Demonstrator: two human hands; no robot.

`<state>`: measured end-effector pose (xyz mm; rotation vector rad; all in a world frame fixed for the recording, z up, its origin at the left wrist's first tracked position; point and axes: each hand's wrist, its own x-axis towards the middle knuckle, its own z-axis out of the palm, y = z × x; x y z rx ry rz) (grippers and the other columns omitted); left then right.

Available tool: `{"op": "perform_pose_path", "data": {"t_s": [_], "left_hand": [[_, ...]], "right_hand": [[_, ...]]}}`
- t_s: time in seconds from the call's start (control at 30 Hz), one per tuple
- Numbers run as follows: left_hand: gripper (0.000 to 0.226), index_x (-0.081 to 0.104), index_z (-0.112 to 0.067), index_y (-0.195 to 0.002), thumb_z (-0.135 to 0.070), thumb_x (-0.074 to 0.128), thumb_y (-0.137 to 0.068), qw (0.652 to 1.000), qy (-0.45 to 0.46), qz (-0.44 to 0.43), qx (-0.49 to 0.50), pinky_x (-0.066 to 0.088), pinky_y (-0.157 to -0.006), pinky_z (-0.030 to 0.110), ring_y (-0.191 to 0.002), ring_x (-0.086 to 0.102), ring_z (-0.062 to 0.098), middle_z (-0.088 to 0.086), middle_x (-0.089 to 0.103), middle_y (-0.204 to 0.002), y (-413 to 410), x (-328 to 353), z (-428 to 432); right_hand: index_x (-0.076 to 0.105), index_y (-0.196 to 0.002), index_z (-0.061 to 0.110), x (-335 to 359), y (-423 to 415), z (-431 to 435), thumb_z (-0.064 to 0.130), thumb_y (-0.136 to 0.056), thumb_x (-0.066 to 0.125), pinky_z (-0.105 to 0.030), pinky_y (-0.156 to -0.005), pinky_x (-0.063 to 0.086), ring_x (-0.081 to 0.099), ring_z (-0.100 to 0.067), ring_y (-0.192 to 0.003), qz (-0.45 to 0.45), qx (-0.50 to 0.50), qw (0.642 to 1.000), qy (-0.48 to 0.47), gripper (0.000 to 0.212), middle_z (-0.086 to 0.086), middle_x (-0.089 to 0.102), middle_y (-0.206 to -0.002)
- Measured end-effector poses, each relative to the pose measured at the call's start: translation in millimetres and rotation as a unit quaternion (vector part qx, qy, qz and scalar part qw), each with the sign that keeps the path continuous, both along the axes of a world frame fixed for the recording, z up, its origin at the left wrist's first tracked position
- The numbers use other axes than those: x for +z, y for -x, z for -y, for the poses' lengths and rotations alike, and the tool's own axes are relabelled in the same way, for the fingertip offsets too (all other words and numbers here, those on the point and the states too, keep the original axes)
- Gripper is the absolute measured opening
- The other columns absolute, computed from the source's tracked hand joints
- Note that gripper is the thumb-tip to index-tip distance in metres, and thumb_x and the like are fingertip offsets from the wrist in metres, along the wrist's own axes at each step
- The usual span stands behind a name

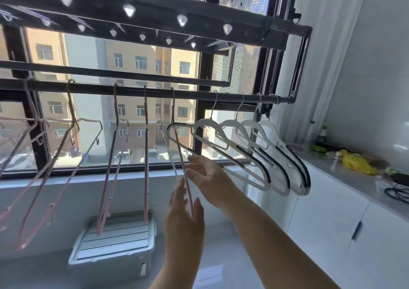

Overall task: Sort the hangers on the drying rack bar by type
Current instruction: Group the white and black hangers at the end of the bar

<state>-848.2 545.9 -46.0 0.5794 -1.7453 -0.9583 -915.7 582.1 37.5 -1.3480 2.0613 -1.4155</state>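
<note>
– Pink thin hangers (146,156) hang along the left and middle of the bar (132,90). Is the sorting done?

– Nearly, I think. At least five pink ones hang together. Four white hangers (230,125) with black grips hang in a bunch at the right end of the bar. I see no kind mixed in with the other.

– So what is left?

– Maybe just tidying. The last pink hanger (177,143) hangs just beside the first white one, and it is tilted.

– What are the hands doing?

– Both are wide, with straight fingers, and grip nothing. The left hand (183,218) and the right hand (208,176) are on each side of that pink hanger's low end. They seem to touch it.

– Anything else?

– A grey box (115,240) sits on the floor. A yellow bag (356,163) lies on the tabletop (345,178).
</note>
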Motion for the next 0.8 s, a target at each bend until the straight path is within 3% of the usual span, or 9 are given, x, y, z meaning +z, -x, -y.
{"op": "perform_pose_path", "data": {"t_s": [0.1, 0.2, 0.33, 0.5, 0.67, 0.8], "left_hand": [[0.055, 0.039, -0.015, -0.134, 0.002, 0.053, -0.083, 1.0, -0.014, -0.002, -0.023, 0.04, -0.091, 0.013, -0.11, 0.053, 0.008, 0.004, 0.053, -0.129, -5, -1, 3], [0.057, 0.038, -0.019, -0.133, 0.003, 0.054, -0.083, 1.0, -0.008, -0.011, -0.029, 0.039, -0.081, -0.002, -0.103, 0.057, 0.006, 0.005, 0.057, -0.125, -10, -2, 7], [0.062, 0.029, -0.028, -0.128, 0.004, 0.055, -0.082, 0.998, 0.0, -0.015, -0.057, 0.037, -0.079, -0.005, -0.097, 0.057, -0.002, 0.004, 0.059, -0.122, -12, 0, 8], [0.065, 0.029, -0.027, -0.129, 0.004, 0.058, -0.08, 0.997, 0.015, -0.012, -0.079, 0.036, -0.071, -0.007, -0.083, 0.047, -0.031, -0.005, 0.059, -0.113, -14, 0, 12], [0.069, 0.025, -0.035, -0.127, 0.004, 0.058, -0.08, 0.995, 0.018, -0.021, -0.091, 0.037, -0.067, -0.006, -0.08, 0.048, -0.031, -0.015, 0.056, -0.104, -15, 6, 9], [0.067, 0.028, -0.044, -0.123, 0.001, 0.056, -0.082, 0.995, 0.012, -0.008, -0.102, 0.038, -0.068, -0.005, -0.079, 0.05, -0.028, -0.02, 0.057, -0.103, -10, 7, 6]], "right_hand": [[0.046, -0.129, 0.018, -5, -5, 11, 0.024, -0.094, 0.05, -0.031, -0.102, 0.04, 0.052, -0.016, -0.116, 0.023, -0.009, 1.0, -0.002, 0.036, -0.001, 0.058, -0.126], [0.047, -0.128, 0.02, -8, -7, 22, 0.023, -0.093, 0.05, -0.043, -0.101, 0.044, 0.056, -0.021, -0.113, 0.045, -0.024, 0.999, 0.007, 0.035, -0.003, 0.059, -0.123], [0.047, -0.13, 0.023, -11, -7, 31, 0.011, -0.095, 0.043, -0.032, -0.093, 0.05, 0.062, -0.015, -0.1, 0.117, -0.03, 0.991, 0.051, 0.037, -0.003, 0.065, -0.107], [0.051, -0.129, 0.023, -17, -8, 38, 0.0, -0.095, 0.034, -0.024, -0.086, 0.052, 0.062, -0.011, -0.081, 0.161, -0.053, 0.981, 0.098, 0.044, -0.005, 0.062, -0.089], [0.048, -0.13, 0.021, -14, -7, 38, 0.0, -0.095, 0.034, -0.029, -0.091, 0.051, 0.061, -0.009, -0.078, 0.168, -0.071, 0.977, 0.109, 0.043, 0.0, 0.06, -0.084], [0.049, -0.129, 0.021, -12, -4, 30, 0.0, -0.096, 0.034, -0.016, -0.078, 0.052, 0.062, -0.009, -0.079, 0.173, -0.078, 0.976, 0.11, 0.043, -0.002, 0.06, -0.087]]}}
